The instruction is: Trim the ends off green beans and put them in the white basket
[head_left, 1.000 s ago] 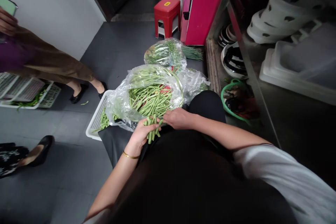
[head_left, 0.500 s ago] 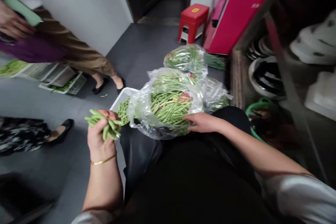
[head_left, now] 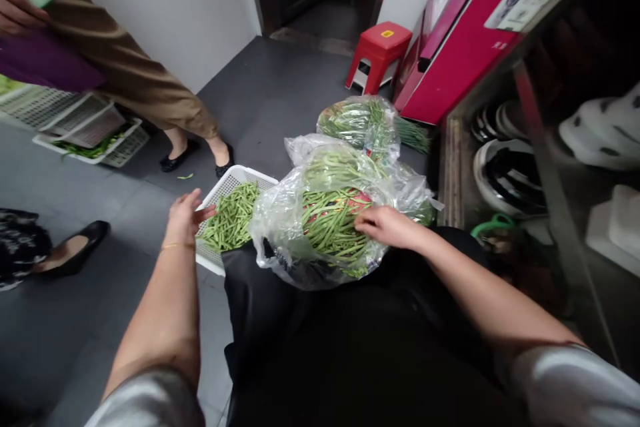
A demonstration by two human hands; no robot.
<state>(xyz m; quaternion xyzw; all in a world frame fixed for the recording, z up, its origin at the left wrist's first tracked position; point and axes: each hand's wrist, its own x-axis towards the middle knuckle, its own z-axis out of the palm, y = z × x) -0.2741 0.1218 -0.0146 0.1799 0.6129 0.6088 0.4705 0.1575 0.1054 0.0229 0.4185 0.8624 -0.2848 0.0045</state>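
Observation:
My left hand (head_left: pixel 184 215) is at the left edge of a white perforated plastic basket (head_left: pixel 237 177), its fingers spread and nothing in them. Short pieces of green beans (head_left: pixel 233 217) lie heaped in that basket. On my lap rests a clear plastic bag (head_left: pixel 280 207), its mouth wide, full of long green beans (head_left: pixel 327 223). My right hand (head_left: pixel 385 225) reaches into the bag from the right. Its fingers are curled and pinched on beans there; the fingertips are partly hidden.
More bagged greens (head_left: pixel 357 120) lie beyond my knees. A red stool (head_left: pixel 384 43) stands near a pink cabinet (head_left: pixel 463 33). At left, a person's legs (head_left: pixel 145 73) are beside stacked baskets (head_left: pixel 117 153); another person's shoe (head_left: pixel 77 250) is nearer. A metal shelf (head_left: pixel 550 147) runs along the right.
My left hand has opened and let go of its bunch of cut beans, now beside the basket. My right hand has moved slightly up and further over the beans in the bag, fingers curling.

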